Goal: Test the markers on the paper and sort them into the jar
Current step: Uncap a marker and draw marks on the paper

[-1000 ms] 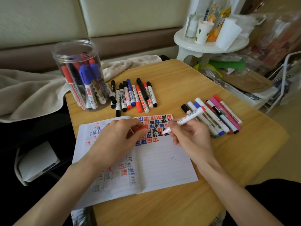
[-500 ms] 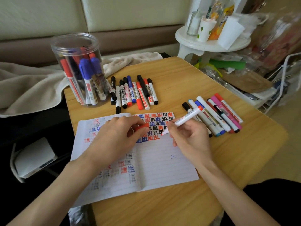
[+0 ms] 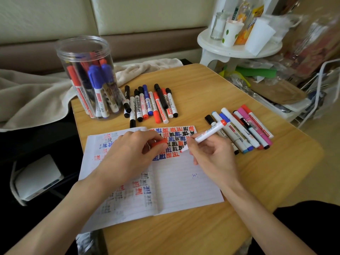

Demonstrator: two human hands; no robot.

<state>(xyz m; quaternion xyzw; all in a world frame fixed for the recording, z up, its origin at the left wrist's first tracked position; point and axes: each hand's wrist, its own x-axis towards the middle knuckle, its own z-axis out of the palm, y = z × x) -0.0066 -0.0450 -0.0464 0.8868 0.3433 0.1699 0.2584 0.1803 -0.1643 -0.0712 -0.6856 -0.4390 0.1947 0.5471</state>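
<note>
My right hand [image 3: 211, 155] grips an uncapped white marker with a red tip [image 3: 206, 134], its tip touching the lined paper [image 3: 184, 181] just under rows of red, blue and black test marks. My left hand [image 3: 128, 155] rests on the paper and pinches the marker's red cap [image 3: 159, 143]. A clear plastic jar [image 3: 88, 76] with several markers in it stands at the table's back left. One group of markers [image 3: 150, 103] lies next to the jar. A second group of markers [image 3: 244, 129] lies to the right of the paper.
The wooden table [image 3: 211, 85] has rounded edges. A beige blanket [image 3: 33, 96] lies behind the jar on the left. A white stool [image 3: 237, 46] with cups and bottles stands back right, beside clutter and a wire rack [image 3: 320, 92]. A white box [image 3: 36, 177] sits lower left.
The marker tip has shifted slightly left and down along the row of marks. My left hand stays on the paper with the cap.
</note>
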